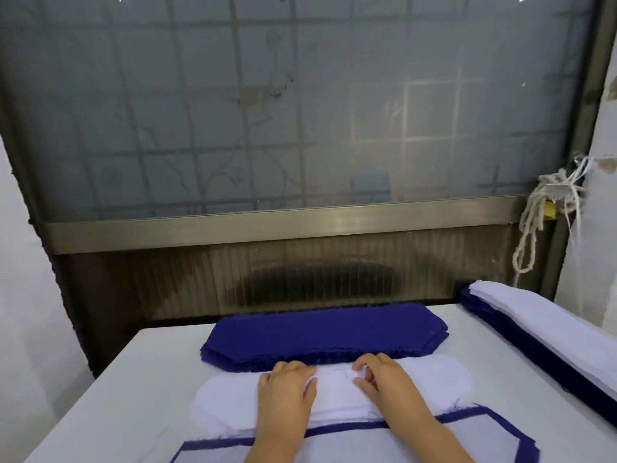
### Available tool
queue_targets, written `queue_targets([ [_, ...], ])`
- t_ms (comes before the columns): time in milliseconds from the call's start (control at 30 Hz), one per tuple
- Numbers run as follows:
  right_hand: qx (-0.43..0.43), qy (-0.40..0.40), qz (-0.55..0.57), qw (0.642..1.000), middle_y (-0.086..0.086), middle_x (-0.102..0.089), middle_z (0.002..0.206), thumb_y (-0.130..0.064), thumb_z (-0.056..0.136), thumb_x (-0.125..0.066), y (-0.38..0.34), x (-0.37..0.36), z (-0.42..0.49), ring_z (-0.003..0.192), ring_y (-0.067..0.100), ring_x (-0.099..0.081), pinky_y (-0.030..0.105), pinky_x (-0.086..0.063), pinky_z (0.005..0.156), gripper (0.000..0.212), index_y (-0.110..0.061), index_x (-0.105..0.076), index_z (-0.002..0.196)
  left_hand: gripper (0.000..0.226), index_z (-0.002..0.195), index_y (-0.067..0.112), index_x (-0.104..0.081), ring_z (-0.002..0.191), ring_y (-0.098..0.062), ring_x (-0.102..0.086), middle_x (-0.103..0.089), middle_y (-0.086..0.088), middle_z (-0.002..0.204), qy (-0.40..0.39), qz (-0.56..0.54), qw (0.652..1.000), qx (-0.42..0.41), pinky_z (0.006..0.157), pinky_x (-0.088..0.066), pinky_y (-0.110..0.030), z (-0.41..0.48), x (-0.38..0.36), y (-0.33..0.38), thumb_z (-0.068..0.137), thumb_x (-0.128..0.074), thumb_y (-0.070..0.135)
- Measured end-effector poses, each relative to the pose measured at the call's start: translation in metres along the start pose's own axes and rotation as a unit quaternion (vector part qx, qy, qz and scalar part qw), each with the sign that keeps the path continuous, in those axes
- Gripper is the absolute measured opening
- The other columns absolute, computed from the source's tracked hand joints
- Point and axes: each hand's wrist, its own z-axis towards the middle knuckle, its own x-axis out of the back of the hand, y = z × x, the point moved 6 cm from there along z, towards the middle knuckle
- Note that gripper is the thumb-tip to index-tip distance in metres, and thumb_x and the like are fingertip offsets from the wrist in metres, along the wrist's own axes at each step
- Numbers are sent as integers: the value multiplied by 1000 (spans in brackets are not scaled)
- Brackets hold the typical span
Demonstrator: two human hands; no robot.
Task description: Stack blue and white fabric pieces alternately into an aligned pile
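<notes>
A stack of blue fabric pieces (325, 332) lies across the far side of the white table (110, 396). In front of it is a stack of white fabric pieces (430, 385). My left hand (283, 396) rests on the white stack left of its middle, fingers curled at the far edge. My right hand (384, 382) lies on the same stack, with thumb and fingers bent toward the top white piece; whether they pinch it is unclear. Nearest me sits the mixed pile (467, 439), a white piece on top with a blue border showing around it.
A long pile of blue pieces with white pieces on top (541, 332) runs along the table's right side. A frosted window with a metal frame (283, 225) stands behind the table. Knotted white cord (537, 222) hangs at the right.
</notes>
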Motion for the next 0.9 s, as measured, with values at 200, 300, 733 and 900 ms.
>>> queue_targets([
  [200,1,-4,-24,1000,-11,-48,96,-36,97,-52,-5,1,-2,89,7,-49,16,-43,84,13,-31,-51,108,26,120,41,-61,110,1,-47,-58,25,120,-1,20,1000,-1,93,-36,-17,1,5,1,98,-46,42],
  [300,-2,1,-21,1000,-9,-54,100,-35,95,-56,-4,0,-1,92,8,-52,17,-44,84,9,-29,-53,101,14,109,39,-55,104,0,-47,-57,22,112,2,13,1000,6,88,-36,-18,1,5,1,97,-49,43],
  [733,-2,-6,-78,997,-9,-49,102,-35,96,-51,-1,-8,7,90,8,-41,17,-40,86,19,-22,-59,107,16,112,27,-49,108,-9,-37,-42,12,115,-28,39,998,-28,97,-30,-24,0,-10,9,99,-40,33],
  [900,20,-8,-95,995,-7,-54,115,-37,98,-48,-5,-7,5,91,8,-40,19,-40,87,19,-25,-53,111,13,94,33,-46,96,-5,-37,-44,17,101,-9,2,1000,-23,89,-32,-21,-1,1,11,100,-38,42],
])
